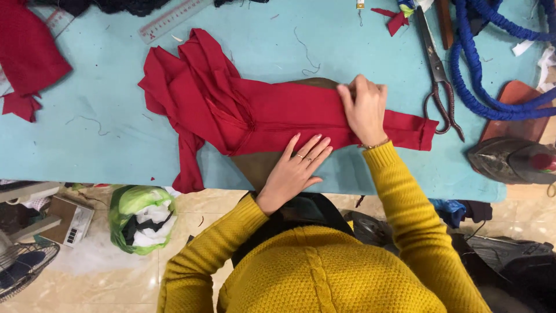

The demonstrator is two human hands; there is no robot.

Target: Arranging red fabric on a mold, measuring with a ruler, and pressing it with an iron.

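A red garment lies spread across a light blue table, draped over a brown padded board whose tip points toward me. My left hand lies flat, fingers apart, on the lower edge of the red cloth and the board. My right hand presses down on the red fabric farther right, fingers curled over its upper edge. Both sleeves are mustard yellow knit.
Scissors and a blue cord lie at the right, with an iron near the table's right edge. A clear ruler and red cloth pieces sit at the left. A green bag is on the floor.
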